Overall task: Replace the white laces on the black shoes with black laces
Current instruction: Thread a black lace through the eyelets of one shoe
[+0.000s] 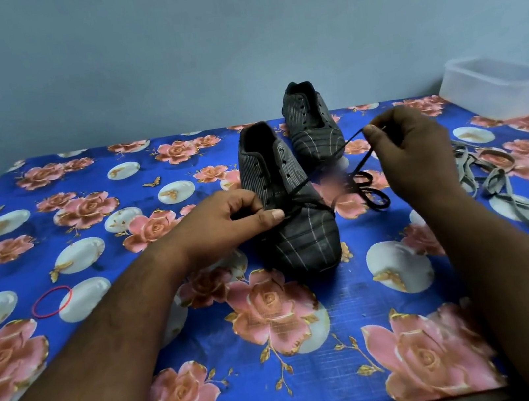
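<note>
two black shoes are standing on a table covered with a blue cloth (90,248) printed with pink roses. the near shoe (286,203) is sitting at the middle of the table with its toe pointing toward the near edge, and the far shoe (311,123) is sitting just behind it, a little to the right, its eyelets showing bare.

the left hand (235,220) is resting against the left side of the near shoe, its fingers curling in and its thumb lying straight along the side next to the lower eyelets; it is steadying the shoe, and whether it is also pinching the lace is hard to tell.

the right hand (411,149) is hovering to the right of the shoes, above the cloth, pinching one end of the black lace (357,151) between thumb and fingertips. the lace is running taut from that hand down and left to the lower eyelets of the near shoe, while the rest of it is lying in loose loops on the cloth between the shoe and the right hand.

the white laces (491,178), looking greyish, are lying in a tangled heap on the cloth at the right, near the right forearm. a clear plastic container (498,87) is sitting at the far right corner. a red rubber band (52,301) is lying on the cloth at the near left.
</note>
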Demonstrator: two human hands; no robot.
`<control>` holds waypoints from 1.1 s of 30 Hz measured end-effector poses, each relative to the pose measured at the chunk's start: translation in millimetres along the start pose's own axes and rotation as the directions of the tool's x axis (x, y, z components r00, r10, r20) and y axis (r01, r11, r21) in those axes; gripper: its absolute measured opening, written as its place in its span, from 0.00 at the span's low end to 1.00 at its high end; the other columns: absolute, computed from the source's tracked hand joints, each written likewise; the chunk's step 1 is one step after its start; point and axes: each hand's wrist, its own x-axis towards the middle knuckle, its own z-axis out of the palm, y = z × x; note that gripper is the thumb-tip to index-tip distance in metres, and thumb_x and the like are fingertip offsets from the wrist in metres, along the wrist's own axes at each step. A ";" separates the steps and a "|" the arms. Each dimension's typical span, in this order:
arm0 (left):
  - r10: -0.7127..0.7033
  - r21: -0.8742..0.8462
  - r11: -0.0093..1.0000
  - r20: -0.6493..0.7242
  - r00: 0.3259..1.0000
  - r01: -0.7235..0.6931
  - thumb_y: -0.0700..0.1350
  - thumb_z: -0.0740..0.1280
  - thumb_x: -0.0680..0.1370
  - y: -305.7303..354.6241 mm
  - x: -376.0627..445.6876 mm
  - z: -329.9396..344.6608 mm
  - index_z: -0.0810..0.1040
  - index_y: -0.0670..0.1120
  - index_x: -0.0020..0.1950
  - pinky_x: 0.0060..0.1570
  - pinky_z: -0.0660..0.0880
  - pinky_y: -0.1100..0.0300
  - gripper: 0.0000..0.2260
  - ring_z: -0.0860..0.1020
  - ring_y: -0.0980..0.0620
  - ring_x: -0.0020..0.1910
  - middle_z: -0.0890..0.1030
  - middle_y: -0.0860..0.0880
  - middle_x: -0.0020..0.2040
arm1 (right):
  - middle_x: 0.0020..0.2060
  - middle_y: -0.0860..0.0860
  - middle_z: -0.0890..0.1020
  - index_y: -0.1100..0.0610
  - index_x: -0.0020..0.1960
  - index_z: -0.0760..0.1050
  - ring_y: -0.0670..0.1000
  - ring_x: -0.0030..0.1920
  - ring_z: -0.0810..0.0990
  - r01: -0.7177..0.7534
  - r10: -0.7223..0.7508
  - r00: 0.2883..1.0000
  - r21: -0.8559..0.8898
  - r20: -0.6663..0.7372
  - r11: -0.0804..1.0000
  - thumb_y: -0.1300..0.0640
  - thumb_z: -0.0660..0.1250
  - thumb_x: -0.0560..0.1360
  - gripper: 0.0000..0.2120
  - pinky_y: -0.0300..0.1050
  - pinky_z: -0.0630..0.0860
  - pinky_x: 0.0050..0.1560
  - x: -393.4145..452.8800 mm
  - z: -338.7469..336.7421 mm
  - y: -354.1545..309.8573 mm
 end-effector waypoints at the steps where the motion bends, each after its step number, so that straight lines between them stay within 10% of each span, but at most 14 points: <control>1: -0.002 -0.012 1.000 -0.001 1.000 0.002 0.63 0.72 0.74 1.8 -0.6 0.4 0.77 0.43 0.41 0.41 0.70 0.54 0.22 0.73 0.55 0.37 0.75 0.46 0.37 | 0.34 0.40 0.75 0.47 0.47 0.76 0.48 0.37 0.74 -0.017 0.018 1.000 -0.045 0.019 0.999 0.50 0.67 0.80 0.04 0.44 0.65 0.40 -1.2 0.5 1.1; 9: -0.024 0.033 0.999 -0.003 1.000 0.024 0.55 0.74 0.76 6.0 -3.5 1.0 0.77 0.43 0.41 0.38 0.69 0.60 0.15 0.71 0.57 0.35 0.76 0.49 0.37 | 0.39 0.49 0.84 0.53 0.51 0.77 0.54 0.46 0.82 -0.120 0.110 0.985 -0.066 -0.135 0.991 0.49 0.64 0.81 0.08 0.48 0.73 0.47 5.5 -6.8 8.1; 17: 0.075 -0.012 0.997 -0.077 0.994 -0.076 0.53 0.75 0.76 4.1 -3.3 2.2 0.78 0.49 0.48 0.38 0.73 0.53 0.10 0.73 0.49 0.35 0.78 0.48 0.37 | 0.42 0.44 0.79 0.51 0.58 0.77 0.49 0.41 0.77 0.064 -0.077 0.962 0.058 0.262 0.996 0.50 0.72 0.77 0.12 0.44 0.71 0.43 -14.6 11.8 -22.4; 23: 0.149 0.081 0.987 -0.159 0.976 -0.138 0.52 0.71 0.78 8.6 -0.6 10.6 0.81 0.52 0.51 0.43 0.78 0.45 0.05 0.80 0.45 0.40 0.82 0.47 0.39 | 0.39 0.44 0.80 0.48 0.47 0.82 0.45 0.42 0.77 0.331 -0.392 0.746 0.211 0.538 0.920 0.41 0.71 0.74 0.10 0.34 0.70 0.41 -21.5 14.1 -33.0; 28: 0.135 0.052 0.990 -0.158 0.978 -0.129 0.52 0.68 0.76 9.7 0.4 14.1 0.83 0.50 0.49 0.46 0.78 0.47 0.08 0.81 0.47 0.42 0.84 0.49 0.41 | 0.36 0.39 0.75 0.53 0.46 0.80 0.39 0.40 0.73 0.333 -0.348 0.854 0.109 0.387 0.937 0.49 0.67 0.78 0.08 0.28 0.64 0.41 -17.8 22.4 -23.6; 33: 0.072 -0.092 0.992 -0.129 0.989 -0.084 0.51 0.67 0.77 9.2 2.8 15.2 0.82 0.46 0.49 0.45 0.74 0.60 0.10 0.77 0.58 0.41 0.82 0.51 0.41 | 0.41 0.44 0.74 0.51 0.47 0.79 0.50 0.46 0.73 0.300 -0.287 0.901 0.009 0.326 0.954 0.45 0.64 0.78 0.11 0.47 0.69 0.48 -24.4 32.6 -24.5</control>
